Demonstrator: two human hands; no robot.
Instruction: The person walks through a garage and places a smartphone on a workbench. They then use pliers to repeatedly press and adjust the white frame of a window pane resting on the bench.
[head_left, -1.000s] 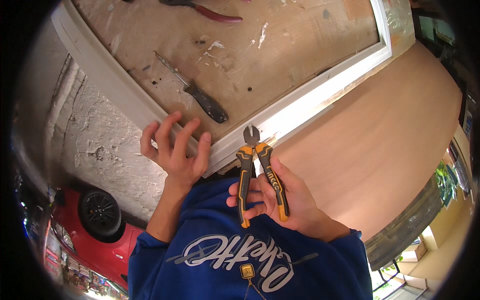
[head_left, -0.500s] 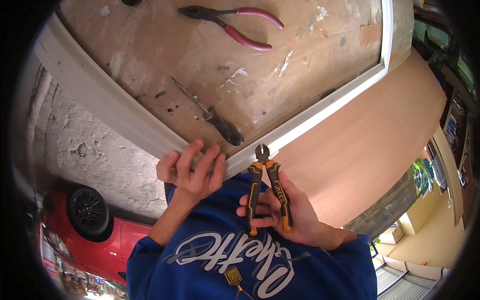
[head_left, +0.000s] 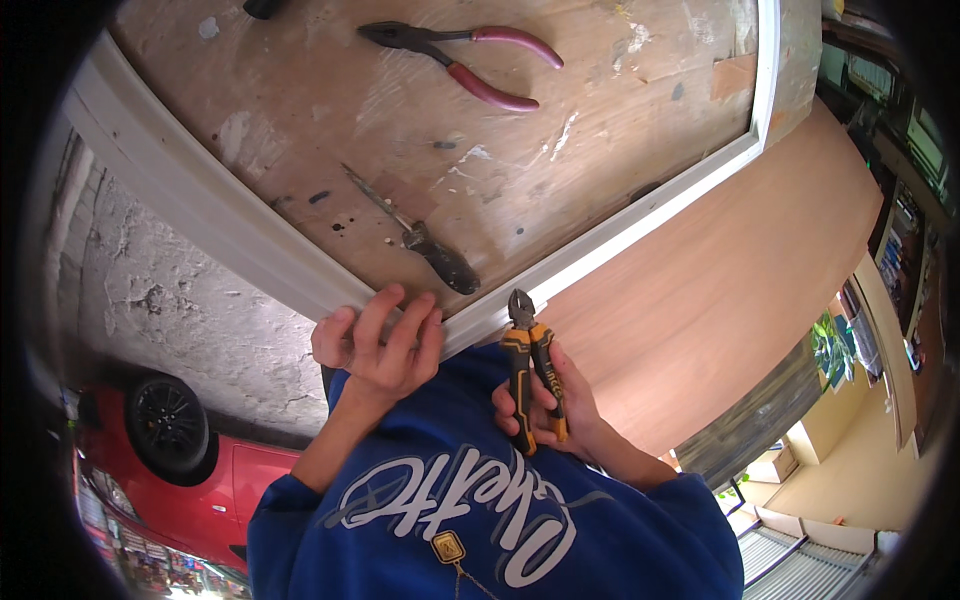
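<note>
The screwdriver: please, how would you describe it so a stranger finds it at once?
Find the white frame on the worn wooden board. Inside its near corner, just beyond the left hand, lies the screwdriver. Unlike the red-handled pliers farther up, it has one straight shaft and a single black handle.

Cutter handles (head_left: 519,385) now closer together

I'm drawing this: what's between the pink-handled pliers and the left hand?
In the head view, a screwdriver lies between the pink-handled pliers and the left hand.
</note>
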